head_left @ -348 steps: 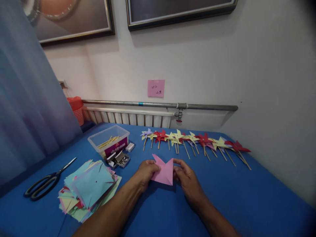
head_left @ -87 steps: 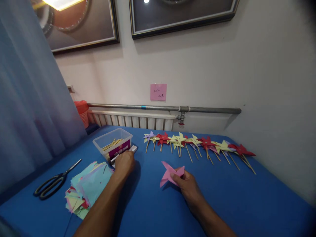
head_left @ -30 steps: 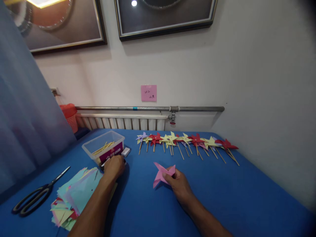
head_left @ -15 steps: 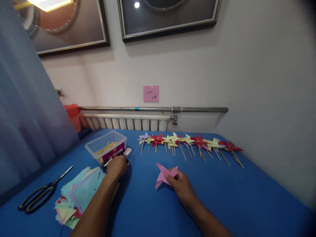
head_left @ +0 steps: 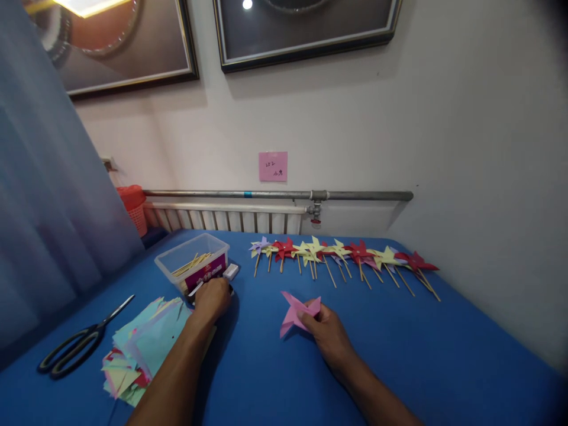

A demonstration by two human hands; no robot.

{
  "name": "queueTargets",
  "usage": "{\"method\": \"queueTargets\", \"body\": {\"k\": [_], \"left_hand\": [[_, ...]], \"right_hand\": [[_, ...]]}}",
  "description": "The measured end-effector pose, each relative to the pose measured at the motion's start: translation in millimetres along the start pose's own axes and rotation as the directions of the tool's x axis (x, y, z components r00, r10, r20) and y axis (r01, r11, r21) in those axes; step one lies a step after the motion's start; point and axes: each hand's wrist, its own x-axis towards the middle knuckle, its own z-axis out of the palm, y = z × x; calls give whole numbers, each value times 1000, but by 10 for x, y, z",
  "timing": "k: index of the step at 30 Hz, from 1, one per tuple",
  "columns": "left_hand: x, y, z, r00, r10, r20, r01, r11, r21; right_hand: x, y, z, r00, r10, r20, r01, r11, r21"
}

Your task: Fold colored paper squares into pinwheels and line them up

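My right hand (head_left: 326,331) pinches a pink paper pinwheel (head_left: 293,313) between thumb and fingers, a little above the blue table. Its folded blades point outward, and no stick shows on it. My left hand (head_left: 213,297) is closed, knuckles up, over a dark object (head_left: 231,290) beside the plastic box (head_left: 171,266). Most of that object and the fingertips are hidden under the hand. Thin wooden sticks (head_left: 191,264) lie inside the box. A small white box (head_left: 231,271) sits just beyond the left hand. Coloured paper sheets (head_left: 155,337) are piled under and beside my left forearm.
Black-handled scissors (head_left: 82,343) lie at the left. A row of finished pinwheels on sticks (head_left: 314,249) spans the table's far side. Behind the blue table (head_left: 275,378) are a radiator (head_left: 226,207) and a pipe (head_left: 368,196). A curtain (head_left: 53,177) hangs at left.
The view has shifted very slightly. Both hands stay in nearly the same places, the right still holding the pink pinwheel and the left still at the dark object.
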Motion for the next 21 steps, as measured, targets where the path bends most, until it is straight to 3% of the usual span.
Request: {"method": "queueTargets", "body": {"k": [9,21], "left_hand": [[-69,24,-101,999,-34,-20,35,999,23],[-42,19,-45,999,33,-6,-33,999,42]], "right_hand": [[-9,-14,0,1000,-2,2,2,1000,7],[-9,-9,0,1000,11,-7,-11,1000,1]]}}
